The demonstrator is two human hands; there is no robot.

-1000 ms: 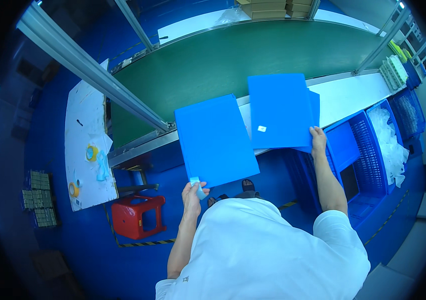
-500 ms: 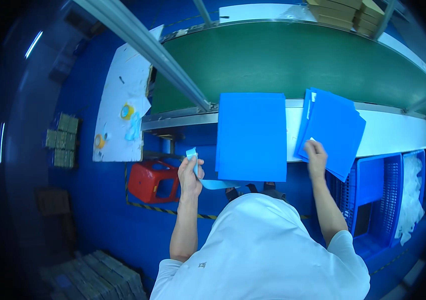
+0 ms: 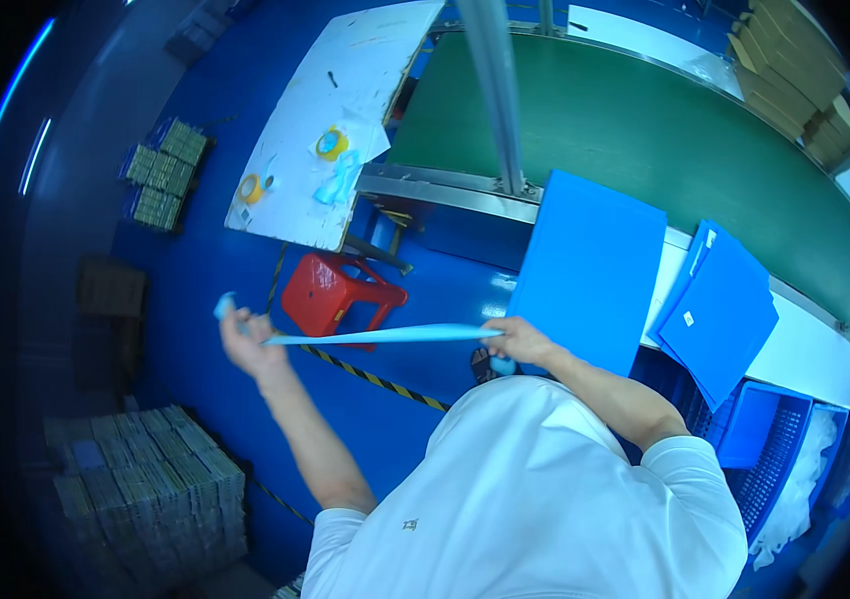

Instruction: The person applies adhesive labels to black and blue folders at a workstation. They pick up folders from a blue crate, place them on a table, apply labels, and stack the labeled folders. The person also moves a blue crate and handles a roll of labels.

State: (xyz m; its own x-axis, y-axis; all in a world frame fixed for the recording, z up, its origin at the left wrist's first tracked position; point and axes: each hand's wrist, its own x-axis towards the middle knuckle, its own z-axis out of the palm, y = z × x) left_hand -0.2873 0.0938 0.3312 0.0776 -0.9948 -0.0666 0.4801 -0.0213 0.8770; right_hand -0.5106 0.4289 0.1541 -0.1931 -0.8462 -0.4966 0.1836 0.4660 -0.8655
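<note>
My left hand (image 3: 248,342) is raised out to the left, its fingers closed on a pale blue label strip (image 3: 385,334) whose curled end sticks up above them. The strip stretches taut across to my right hand (image 3: 521,341), which pinches its other end in front of my body. Beside the right hand lies a neat stack of blue plastic sheets (image 3: 589,270), jutting over the bench edge. Further right rests a fanned pile of blue sheets (image 3: 722,329), with a small white sticker (image 3: 688,318) on its top sheet.
A green-topped bench (image 3: 604,125) with a metal post (image 3: 493,90) runs across the back. A white table (image 3: 295,190) holds tape rolls (image 3: 331,144). A red stool (image 3: 323,295) stands at left. Blue crates (image 3: 779,459) sit at right, and bundled stacks (image 3: 150,479) at lower left.
My right hand has left the fanned pile, where a white sticker now shows, and come left to the strip's end. My left hand has moved outward, pulling the strip taut. The view has turned left.
</note>
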